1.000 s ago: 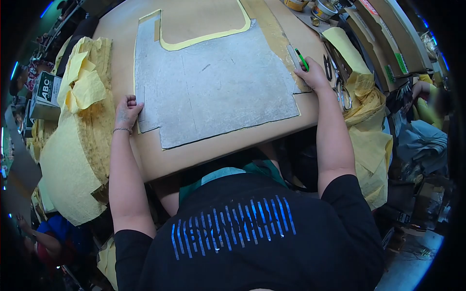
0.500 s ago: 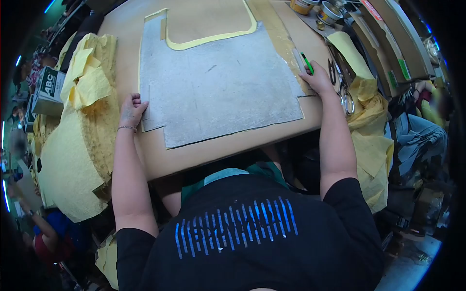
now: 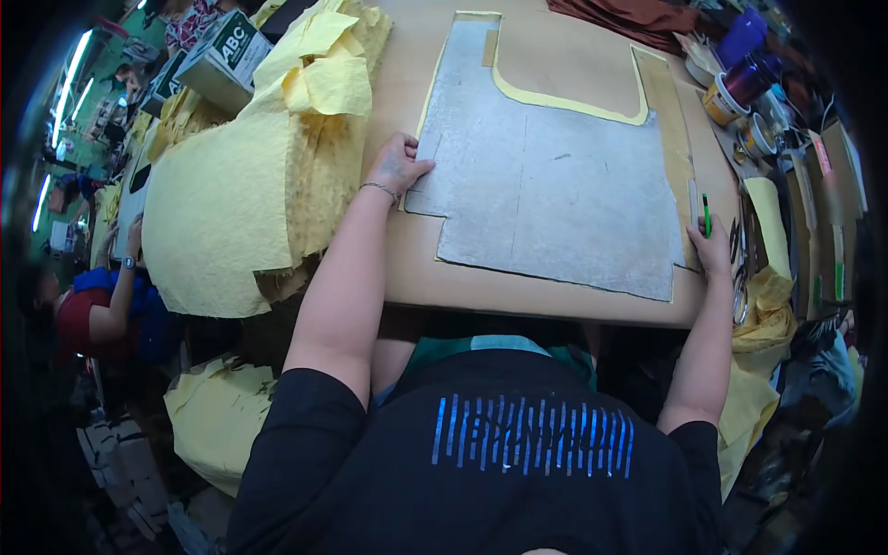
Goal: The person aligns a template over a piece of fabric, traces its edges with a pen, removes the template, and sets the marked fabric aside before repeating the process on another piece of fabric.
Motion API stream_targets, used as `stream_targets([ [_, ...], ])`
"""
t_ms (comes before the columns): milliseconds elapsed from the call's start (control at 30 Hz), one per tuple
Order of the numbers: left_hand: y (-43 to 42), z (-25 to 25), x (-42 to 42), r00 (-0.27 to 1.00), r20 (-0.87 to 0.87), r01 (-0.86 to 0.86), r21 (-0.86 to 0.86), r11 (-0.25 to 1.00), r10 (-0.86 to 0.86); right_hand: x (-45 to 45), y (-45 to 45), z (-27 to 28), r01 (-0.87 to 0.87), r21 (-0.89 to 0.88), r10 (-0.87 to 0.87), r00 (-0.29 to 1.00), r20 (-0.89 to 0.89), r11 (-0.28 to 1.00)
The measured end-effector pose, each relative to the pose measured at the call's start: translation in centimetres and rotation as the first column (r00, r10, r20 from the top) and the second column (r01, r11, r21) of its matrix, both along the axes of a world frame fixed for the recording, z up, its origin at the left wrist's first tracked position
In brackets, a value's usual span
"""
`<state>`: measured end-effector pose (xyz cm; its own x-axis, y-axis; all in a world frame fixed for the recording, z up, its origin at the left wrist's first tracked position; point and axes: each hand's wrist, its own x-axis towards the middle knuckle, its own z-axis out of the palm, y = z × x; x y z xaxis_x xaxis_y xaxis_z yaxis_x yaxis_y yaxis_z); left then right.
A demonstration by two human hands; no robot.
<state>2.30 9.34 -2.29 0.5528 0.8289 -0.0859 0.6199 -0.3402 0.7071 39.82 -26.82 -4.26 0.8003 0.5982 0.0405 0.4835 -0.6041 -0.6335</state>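
A large grey template (image 3: 555, 176) with a U-shaped cutout lies flat on the brown tabletop (image 3: 536, 301), and yellow material shows along its edges. My left hand (image 3: 398, 166) is at the template's left edge, its fingers curled and pressed together; whether they pinch the edge is hidden. At the right edge, my right hand (image 3: 710, 245) is closed around a green pen (image 3: 707, 215) that points upward. The hand rests beside a narrow grey strip (image 3: 692, 199) lying along the template's right side.
A thick stack of yellow sheets (image 3: 222, 203) stands at the left, with an ABC box (image 3: 227, 60) behind. Scissors (image 3: 738, 296), tubs (image 3: 724, 100) and cardboard (image 3: 828, 213) are at the right. Brown cloth (image 3: 629, 20) lies at the back. A co-worker (image 3: 102, 310) is at far left.
The view has swung left, so the table, template and both hands appear farther right. Both hands remain at the template's sides, and the green pen is still in my right hand.
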Motion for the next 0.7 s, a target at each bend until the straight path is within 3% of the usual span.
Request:
stream_targets([
  [167, -0.1, 0.1, 0.5, 0.997, -0.067, -0.039, 0.025, 0.999, 0.041, -0.3, 0.0, 0.4, -0.004, -0.030, 0.005, 0.999, 0.033, 1.000],
  [367, -0.5, -0.3, 0.6, 0.994, 0.070, -0.078, -0.031, 0.996, 0.080, 0.0, -0.1, 0.2, -0.004, -0.060, 0.006, 0.999, 0.048, 0.998],
  [700, -0.3, -1.4, 0.5, 0.999, 0.034, -0.014, 0.076, 0.997, 0.011, -0.9, 0.3, 0.8, 0.005, -0.043, -0.002, 0.999, 0.051, 0.999],
])
